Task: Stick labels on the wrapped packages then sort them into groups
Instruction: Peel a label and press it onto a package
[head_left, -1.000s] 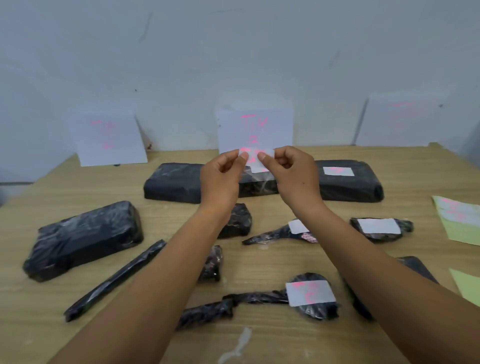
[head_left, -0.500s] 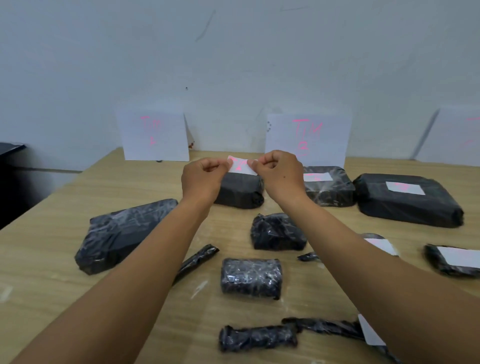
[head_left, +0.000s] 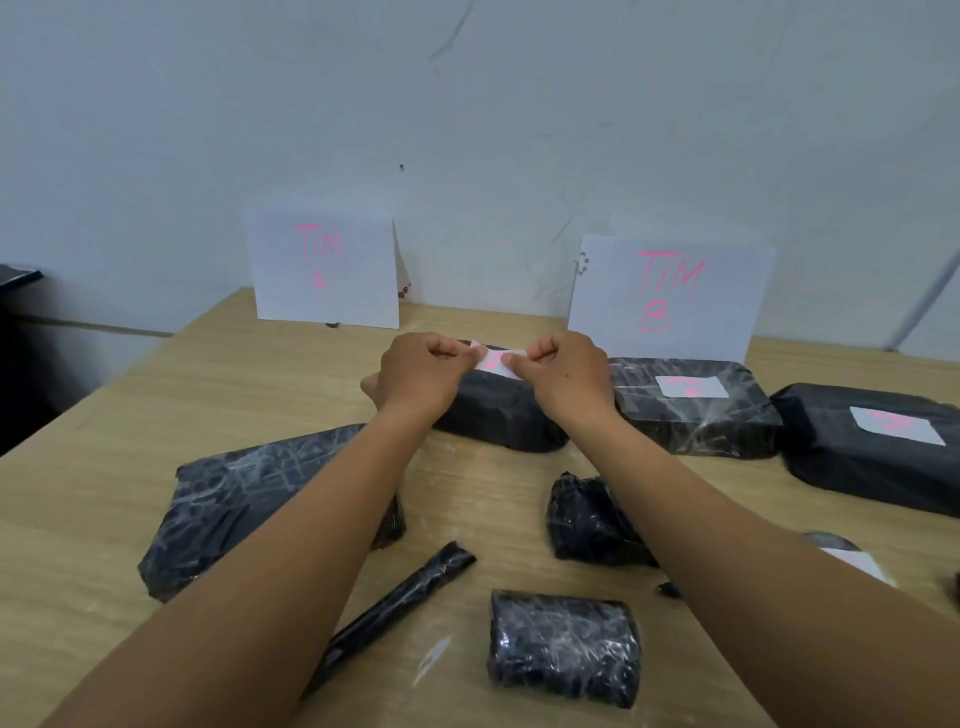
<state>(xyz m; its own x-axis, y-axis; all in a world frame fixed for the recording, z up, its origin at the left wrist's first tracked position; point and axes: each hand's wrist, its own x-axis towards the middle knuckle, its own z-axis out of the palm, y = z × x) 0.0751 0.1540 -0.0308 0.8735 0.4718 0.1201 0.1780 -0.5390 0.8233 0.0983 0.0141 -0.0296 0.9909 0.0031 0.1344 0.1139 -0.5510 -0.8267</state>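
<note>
A small white label (head_left: 492, 358) with pink writing is pinched by its two ends between my left hand (head_left: 422, 375) and my right hand (head_left: 563, 378). Both hands hover just over a black wrapped package (head_left: 496, 415) at the back middle of the table; I cannot tell if the label touches it. To its right lie two black packages (head_left: 696, 415) (head_left: 872, 447), each bearing a white label. Unlabelled black packages lie nearer: a large flat one (head_left: 249, 504), a thin stick (head_left: 400, 608), a lump (head_left: 587, 525) and a block (head_left: 563, 647).
Two white sheets lean on the wall, one reading TIM A (head_left: 324, 270) at back left, the other TIM B (head_left: 667, 296) at back right. The wooden table (head_left: 156, 405) ends at its left edge. Part of another labelled package (head_left: 852, 558) shows at right.
My view has swung left, so the signs and packages slid right. Both hands carried the label leftward and down, from in front of the TIM B sign to over the back middle package.
</note>
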